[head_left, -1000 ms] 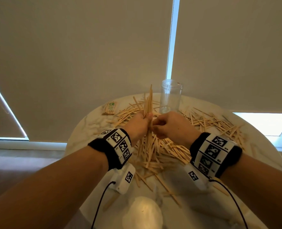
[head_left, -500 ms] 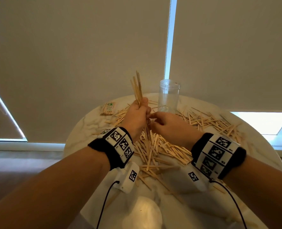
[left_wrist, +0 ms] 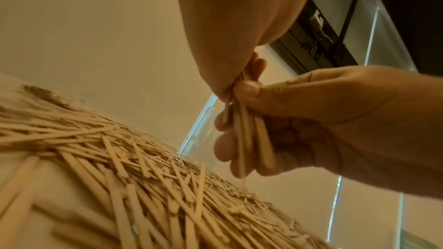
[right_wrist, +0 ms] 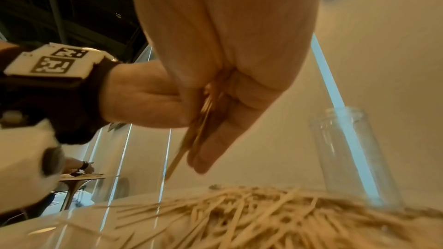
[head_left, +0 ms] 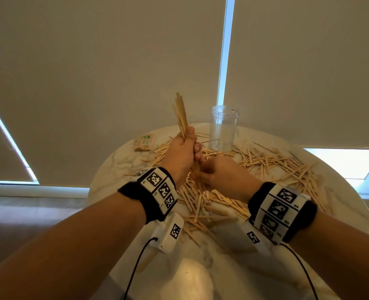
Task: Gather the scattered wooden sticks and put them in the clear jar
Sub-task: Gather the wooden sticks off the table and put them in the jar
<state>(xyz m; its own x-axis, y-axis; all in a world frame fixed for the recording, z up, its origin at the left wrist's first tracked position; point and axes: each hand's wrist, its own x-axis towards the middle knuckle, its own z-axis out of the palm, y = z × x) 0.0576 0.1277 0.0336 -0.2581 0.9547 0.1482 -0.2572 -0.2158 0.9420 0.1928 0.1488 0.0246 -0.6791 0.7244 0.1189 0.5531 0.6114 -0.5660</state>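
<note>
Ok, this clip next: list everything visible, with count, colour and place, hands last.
bundle of sticks: one, pale wood, upright, raised above the table
scattered sticks: many, pale wood, spread over the tabletop
clear jar: one, transparent, upright at the far side, looks empty
packet: one, small, green label, far left
table: one, round, white marbled
left hand: grips the bundle's middle
right hand: pinches the bundle's lower ends
</note>
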